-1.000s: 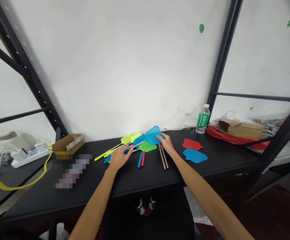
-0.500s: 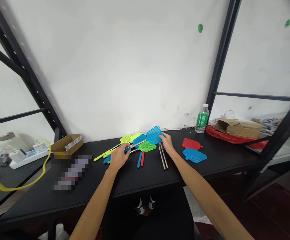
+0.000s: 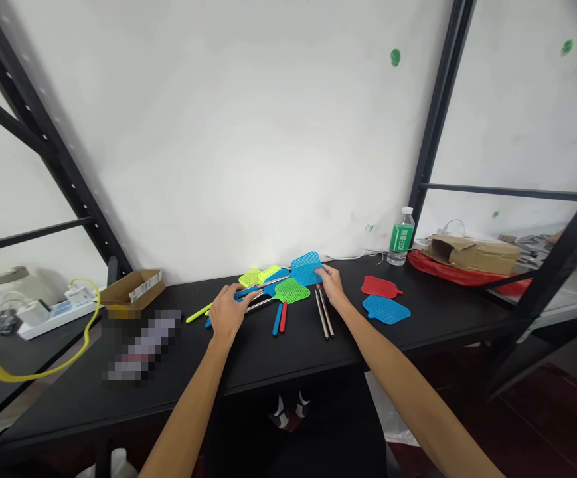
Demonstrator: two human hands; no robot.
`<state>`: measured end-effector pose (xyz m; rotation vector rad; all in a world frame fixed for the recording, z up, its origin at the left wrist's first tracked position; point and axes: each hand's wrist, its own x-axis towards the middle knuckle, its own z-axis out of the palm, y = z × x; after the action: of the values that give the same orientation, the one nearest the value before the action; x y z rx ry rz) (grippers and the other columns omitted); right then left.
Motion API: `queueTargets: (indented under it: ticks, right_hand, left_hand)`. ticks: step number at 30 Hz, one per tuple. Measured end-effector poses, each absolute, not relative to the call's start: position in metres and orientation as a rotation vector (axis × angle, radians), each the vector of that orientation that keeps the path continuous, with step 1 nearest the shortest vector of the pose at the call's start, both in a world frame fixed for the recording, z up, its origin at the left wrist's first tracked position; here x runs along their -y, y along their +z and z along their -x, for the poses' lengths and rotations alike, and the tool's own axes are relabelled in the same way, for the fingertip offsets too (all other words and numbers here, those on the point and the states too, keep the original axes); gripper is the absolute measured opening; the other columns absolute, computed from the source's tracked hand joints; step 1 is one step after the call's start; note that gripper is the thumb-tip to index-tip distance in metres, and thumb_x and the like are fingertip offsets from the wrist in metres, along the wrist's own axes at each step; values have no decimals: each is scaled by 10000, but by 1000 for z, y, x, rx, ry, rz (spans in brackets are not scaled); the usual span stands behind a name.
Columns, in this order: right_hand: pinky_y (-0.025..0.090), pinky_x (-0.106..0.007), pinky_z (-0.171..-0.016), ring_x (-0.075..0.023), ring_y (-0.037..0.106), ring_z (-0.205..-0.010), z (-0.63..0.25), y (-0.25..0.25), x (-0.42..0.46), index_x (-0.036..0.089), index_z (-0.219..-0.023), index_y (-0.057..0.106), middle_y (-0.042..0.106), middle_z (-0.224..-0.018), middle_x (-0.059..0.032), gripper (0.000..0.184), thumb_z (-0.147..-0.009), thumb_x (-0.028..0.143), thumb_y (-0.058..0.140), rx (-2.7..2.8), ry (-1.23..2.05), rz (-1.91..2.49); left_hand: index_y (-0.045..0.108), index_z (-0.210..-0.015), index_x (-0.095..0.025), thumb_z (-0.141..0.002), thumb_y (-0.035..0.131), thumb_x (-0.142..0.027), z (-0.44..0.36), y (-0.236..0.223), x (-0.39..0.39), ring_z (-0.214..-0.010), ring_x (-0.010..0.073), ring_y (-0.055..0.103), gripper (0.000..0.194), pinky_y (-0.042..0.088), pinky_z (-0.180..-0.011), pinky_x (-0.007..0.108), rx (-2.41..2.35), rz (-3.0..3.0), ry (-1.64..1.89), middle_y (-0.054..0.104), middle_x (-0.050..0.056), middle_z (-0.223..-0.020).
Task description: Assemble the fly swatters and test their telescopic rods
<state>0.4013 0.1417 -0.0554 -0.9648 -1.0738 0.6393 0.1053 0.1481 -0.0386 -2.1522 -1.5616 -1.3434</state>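
Note:
A blue fly swatter (image 3: 305, 267) is held up slantwise over other swatters. My left hand (image 3: 227, 311) closes its fingers on the blue handle end, and my right hand (image 3: 332, 285) pinches the right edge of its mesh head. Beneath it lie a green swatter (image 3: 292, 291), another blue one (image 3: 274, 285) and yellow ones (image 3: 251, 277), their handles partly hidden behind my left hand. Between my arms rest a blue grip (image 3: 277, 320), a red grip (image 3: 283, 317) and metal rods (image 3: 324, 317). Right of my right hand are a loose red swatter head (image 3: 381, 287) and a blue one (image 3: 386, 310).
A water bottle (image 3: 400, 238) stands at the back right of the black table (image 3: 288, 372). Farther right, a cardboard box (image 3: 472, 254) lies on red plastic. To the left are an open carton (image 3: 133, 289), a power strip (image 3: 59, 318) and a yellow cable (image 3: 86, 338).
My left hand has moved back left along the swatter towards its handle end, and more of the metal rod shows. My right hand stays at the mesh head.

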Motion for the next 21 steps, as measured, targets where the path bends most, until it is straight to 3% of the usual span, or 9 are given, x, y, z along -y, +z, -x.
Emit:
queueTargets:
  ticks: [6, 9, 12, 17, 21]
  right_hand:
    - [343, -232, -383, -110, 441, -398, -405, -58, -145, 191, -700, 564, 457, -506, 51, 221, -747, 406, 585, 1027, 627, 958]
    - [347, -238, -376, -114, 443, -391, -408, -58, -147, 184, -971, 632, 504, -544, 57, 331, -738, 416, 598, 904, 617, 983]
    - [348, -241, -379, -117, 445, -389, -409, -59, -149, 173, -1150, 613, 526, -555, 58, 487, -733, 426, 611, 847, 623, 999]
    - [334, -236, -397, -112, 427, -395, -407, -60, -147, 146, -987, 686, 496, -501, 47, 394, -765, 454, 579, 983, 579, 992]
    - [357, -244, -429, -128, 460, -410, -405, -58, -141, 145, -917, 701, 544, -508, 24, 380, -803, 472, 546, 1054, 506, 1080]
  left_hand:
    - [604, -946, -202, -805, 654, -518, -106, -39, -153, -630, 142, 546, 350, 388, -571, 252, 1470, 2385, -1822, 635, 36, -866]
    - [592, -967, -189, -810, 656, -481, -108, -40, -155, -551, 85, 468, 338, 367, -508, 221, 1375, 2530, -2121, 606, 31, -893]
    - [601, -939, -179, -802, 671, -465, -108, -41, -158, -499, 63, 407, 324, 321, -456, 196, 1339, 2624, -2363, 571, -1, -757]
    - [588, -975, -193, -823, 636, -503, -105, -39, -160, -434, 54, 336, 348, 230, -398, 174, 1423, 2729, -2675, 520, -36, -615]
    - [588, -972, -196, -835, 619, -494, -103, -39, -160, -412, 57, 317, 330, 221, -393, 171, 1475, 2703, -2694, 446, -62, -532]
